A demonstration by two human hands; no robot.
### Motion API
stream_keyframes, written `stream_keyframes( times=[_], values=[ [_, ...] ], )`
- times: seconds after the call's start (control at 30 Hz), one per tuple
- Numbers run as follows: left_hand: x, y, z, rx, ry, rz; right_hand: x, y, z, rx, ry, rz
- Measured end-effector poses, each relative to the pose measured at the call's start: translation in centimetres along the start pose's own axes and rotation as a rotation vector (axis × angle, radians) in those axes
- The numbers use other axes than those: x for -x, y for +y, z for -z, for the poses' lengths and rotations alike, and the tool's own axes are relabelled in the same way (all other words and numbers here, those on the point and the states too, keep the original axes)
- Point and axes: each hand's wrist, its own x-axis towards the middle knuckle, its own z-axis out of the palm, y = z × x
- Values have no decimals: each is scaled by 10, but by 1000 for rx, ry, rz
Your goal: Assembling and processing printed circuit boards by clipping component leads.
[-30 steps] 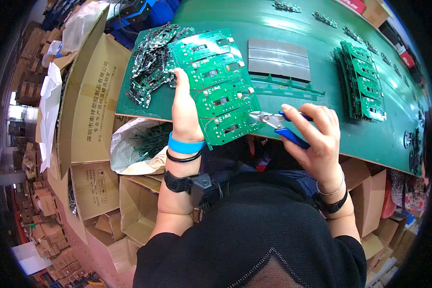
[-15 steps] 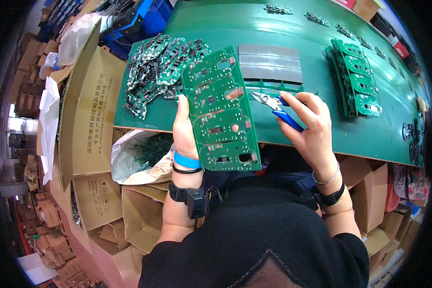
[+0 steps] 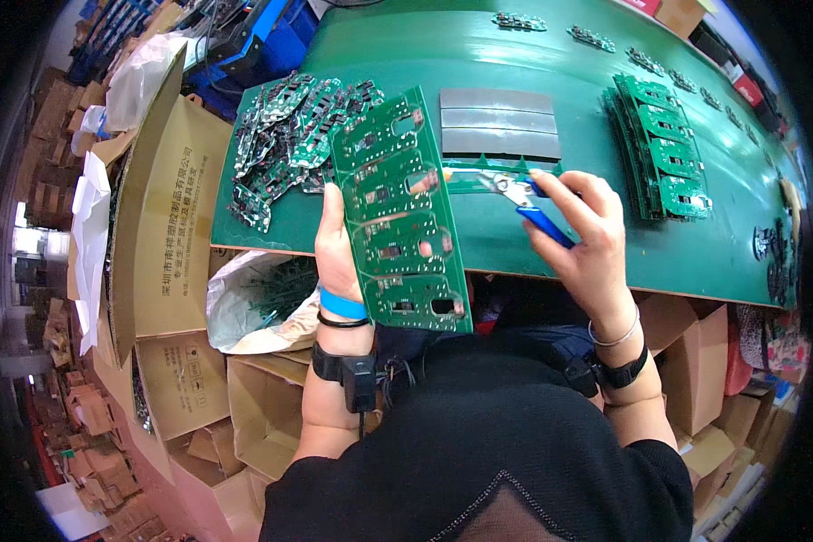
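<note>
My left hand (image 3: 336, 257) grips the left edge of a green circuit board panel (image 3: 393, 237), which is tilted above the table's front edge. Cut-outs and small dark components show in the panel's several joined sections. My right hand (image 3: 580, 221) is closed around blue-handled flush cutters (image 3: 547, 226). Their metal jaws point left toward the panel's right edge, with a small gap seen between. Just behind the cutters, a narrow green strip (image 3: 488, 166) lies along the front of the grey ridged block (image 3: 499, 124). Most of my left fingers are hidden behind the panel.
A heap of separated small boards (image 3: 289, 135) covers the table's left. Stacked panels (image 3: 659, 149) stand at right, with a row of small boards (image 3: 646, 60) beyond. A bag of green scraps (image 3: 266, 298) and open cardboard boxes (image 3: 181, 235) sit at left below the green table (image 3: 370, 41).
My left hand and the panel have shifted slightly left and down. The cutters have stayed nearly in place, so the panel's edge is farther from their jaws.
</note>
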Motion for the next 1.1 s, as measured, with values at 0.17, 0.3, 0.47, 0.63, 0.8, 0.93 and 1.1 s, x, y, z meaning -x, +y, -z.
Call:
stream_keyframes(
  times=[0.17, 0.3, 0.47, 0.63, 0.8, 0.93, 1.1],
  values=[
    [2, -14, -1, 112, -88, -25, 2, -5, -9, 39, -1, 40],
    [-2, -14, -2, 113, -95, -45, 2, -8, -9, 70, -12, 32],
    [-5, -10, 0, 60, -106, -48, 3, -7, -8, 53, -16, 23],
    [-5, 0, -21, -67, 30, -108, 5, -3, 2, -5, 8, -23],
    [-20, 18, -23, -323, 294, 1, 2, -7, 23, -15, -179, 152],
    [-28, 19, -23, -339, 258, 42, 1, -21, 23, 39, -310, 272],
    [-33, 13, -30, -427, 351, 34, 0, -28, 14, 74, -307, 297]
  ],
)
